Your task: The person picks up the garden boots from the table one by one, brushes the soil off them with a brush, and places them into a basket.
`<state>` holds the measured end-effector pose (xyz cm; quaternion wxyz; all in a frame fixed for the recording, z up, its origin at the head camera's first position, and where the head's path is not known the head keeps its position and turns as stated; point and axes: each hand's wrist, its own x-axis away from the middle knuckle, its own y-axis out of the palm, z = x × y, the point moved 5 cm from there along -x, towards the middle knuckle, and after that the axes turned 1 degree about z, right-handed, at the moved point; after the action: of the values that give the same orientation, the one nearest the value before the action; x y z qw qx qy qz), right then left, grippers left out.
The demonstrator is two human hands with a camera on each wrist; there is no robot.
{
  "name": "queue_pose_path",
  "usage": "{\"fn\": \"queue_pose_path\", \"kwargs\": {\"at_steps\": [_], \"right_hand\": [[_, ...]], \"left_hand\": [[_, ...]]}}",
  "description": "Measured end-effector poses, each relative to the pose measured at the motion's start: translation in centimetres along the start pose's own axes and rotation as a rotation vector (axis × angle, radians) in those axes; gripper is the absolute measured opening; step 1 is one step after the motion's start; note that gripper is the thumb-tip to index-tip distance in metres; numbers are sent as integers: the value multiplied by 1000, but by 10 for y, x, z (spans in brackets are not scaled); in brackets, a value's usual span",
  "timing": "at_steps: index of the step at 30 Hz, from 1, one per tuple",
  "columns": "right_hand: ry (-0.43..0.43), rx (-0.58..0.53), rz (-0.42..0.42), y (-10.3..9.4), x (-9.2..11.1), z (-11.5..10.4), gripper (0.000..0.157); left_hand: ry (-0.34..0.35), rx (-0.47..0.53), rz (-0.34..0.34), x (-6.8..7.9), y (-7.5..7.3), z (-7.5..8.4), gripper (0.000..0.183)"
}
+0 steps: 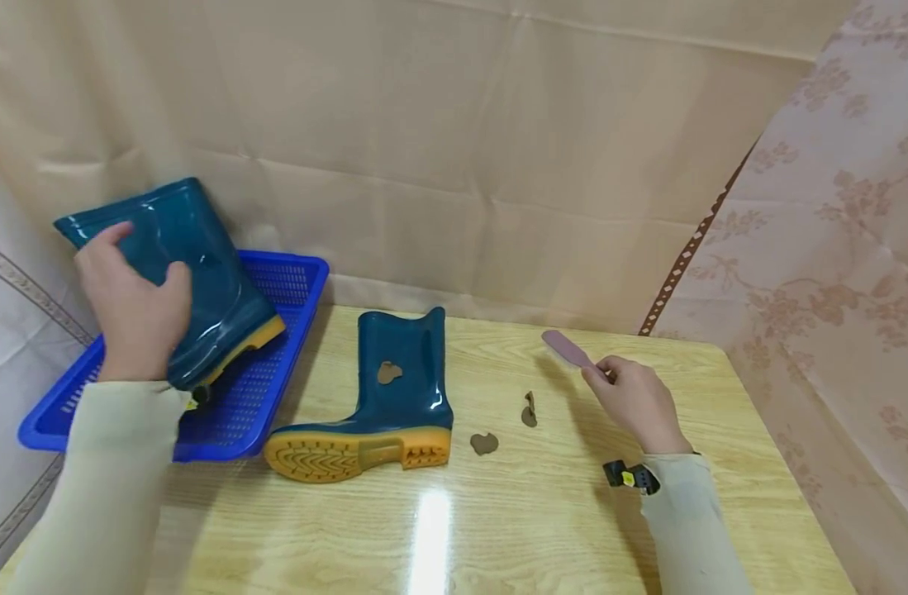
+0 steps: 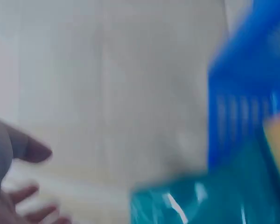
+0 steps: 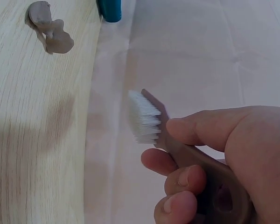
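Observation:
One dark teal rubber boot [image 1: 208, 264] with a yellow sole leans in a blue plastic basket [image 1: 284, 376], its shaft rising over the back left rim. My left hand [image 1: 137, 306] is over this boot's shaft, thumb and fingers spread. In the left wrist view the fingers [image 2: 35, 150] stand apart from the teal boot [image 2: 200, 200]. Raised above the table's right side, my right hand [image 1: 639, 405] grips a mauve brush [image 1: 567, 349]. Its white bristles [image 3: 144, 119] face left in the right wrist view, thumb and fingers around the handle.
A second teal boot [image 1: 416, 397] lies on its side mid-table, with a brown clay-like patch [image 1: 389, 373] on its shaft. Two more brown lumps, one flat [image 1: 485, 444] and one twisted [image 1: 529, 411], lie on the wooden table [image 1: 528, 529]. A beige curtain [image 1: 454, 165] hangs behind.

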<state>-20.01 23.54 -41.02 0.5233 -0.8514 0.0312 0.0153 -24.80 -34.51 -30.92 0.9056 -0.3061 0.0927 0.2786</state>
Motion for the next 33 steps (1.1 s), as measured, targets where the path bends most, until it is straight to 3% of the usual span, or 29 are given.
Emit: {"fn": "queue_pose_path", "kwargs": {"at_steps": [2, 4, 8, 12, 14, 17, 22, 33], "right_hand": [[-5, 2, 10, -2, 0, -1, 36], [-11, 4, 17, -3, 1, -2, 35], [-32, 6, 39, -5, 2, -5, 38], [-52, 0, 55, -5, 4, -9, 38], [-64, -5, 59, -4, 5, -12, 37], [-95, -12, 66, -2, 6, -17, 35], [-125, -31, 65, 1, 5, -22, 30], [-139, -18, 56, -3, 15, -43, 19]], "left_hand": [[161, 49, -53, 18, 20, 26, 57], [257, 98, -186, 36, 46, 45, 50], [296, 138, -467, 68, 99, 64, 45], [274, 141, -658, 89, 142, 70, 46], [266, 124, -719, 96, 157, 73, 49], [255, 105, -760, 104, 169, 75, 52], [240, 88, -770, 111, 179, 74, 54], [292, -12, -768, 115, 184, 69, 57]]}}
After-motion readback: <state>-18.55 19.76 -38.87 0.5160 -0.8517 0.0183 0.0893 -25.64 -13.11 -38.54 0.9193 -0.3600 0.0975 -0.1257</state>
